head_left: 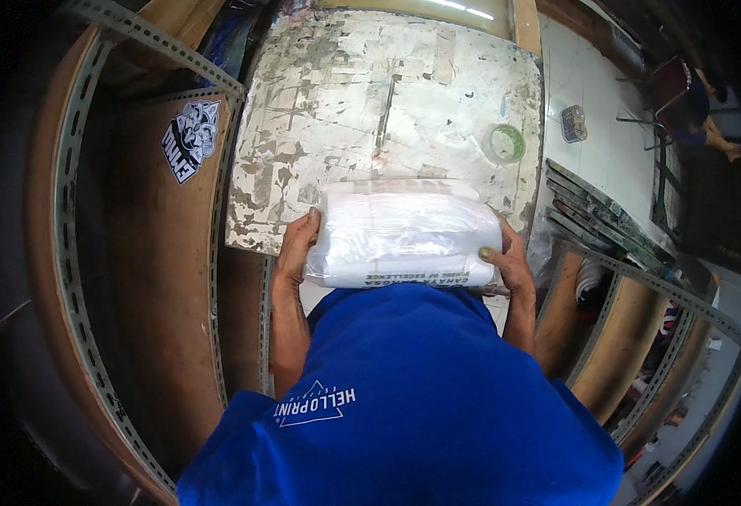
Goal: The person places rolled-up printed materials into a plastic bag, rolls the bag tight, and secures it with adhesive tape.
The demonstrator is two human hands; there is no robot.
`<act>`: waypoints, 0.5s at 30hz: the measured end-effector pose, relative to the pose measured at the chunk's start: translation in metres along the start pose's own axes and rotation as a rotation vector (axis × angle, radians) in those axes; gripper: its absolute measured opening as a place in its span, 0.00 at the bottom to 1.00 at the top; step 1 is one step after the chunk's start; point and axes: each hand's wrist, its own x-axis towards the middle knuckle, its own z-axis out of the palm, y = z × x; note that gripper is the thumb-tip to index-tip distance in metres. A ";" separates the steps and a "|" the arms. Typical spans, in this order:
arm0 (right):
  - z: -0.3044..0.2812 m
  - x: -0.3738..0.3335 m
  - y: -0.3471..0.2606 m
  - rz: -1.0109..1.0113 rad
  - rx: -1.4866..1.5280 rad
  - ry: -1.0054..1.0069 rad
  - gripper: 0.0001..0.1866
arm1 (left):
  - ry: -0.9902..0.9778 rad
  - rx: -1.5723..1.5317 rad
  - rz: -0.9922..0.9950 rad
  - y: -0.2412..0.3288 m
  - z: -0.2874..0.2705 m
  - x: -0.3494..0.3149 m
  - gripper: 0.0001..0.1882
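Note:
A white bundle in shiny clear plastic [404, 232] lies across the near edge of a worn, paint-marked tabletop [328, 110], close against my blue shirt. Dark printing shows through on its near side. My left hand [300, 240] grips the bundle's left end, thumb along the side and the other fingers mostly hidden. At the opposite end, my right hand [510, 257] holds on with its thumb on top of the plastic; the thumbnail looks yellowish-green. The bundle's underside cannot be seen.
A roll of green tape [506, 144] lies on the tabletop's right side. Metal-framed wooden shelves stand left [151, 261] and right [632, 320]. Stacked dark frames [602, 211] lean beyond the table's right edge. A person's bare foot [729, 149] and a chair [670, 88] appear far right.

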 end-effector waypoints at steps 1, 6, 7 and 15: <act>-0.004 -0.001 0.005 -0.008 0.032 0.017 0.48 | -0.029 0.054 0.042 0.005 0.000 0.000 0.27; -0.030 -0.012 0.025 -0.032 0.147 0.170 0.38 | -0.308 0.130 0.226 0.040 0.015 -0.013 0.24; -0.039 -0.017 0.023 0.009 0.176 0.196 0.33 | -0.393 0.188 0.275 0.054 0.021 -0.013 0.24; -0.061 -0.017 -0.013 -0.489 -1.218 0.529 0.33 | -0.354 0.670 0.954 0.107 0.151 -0.017 0.32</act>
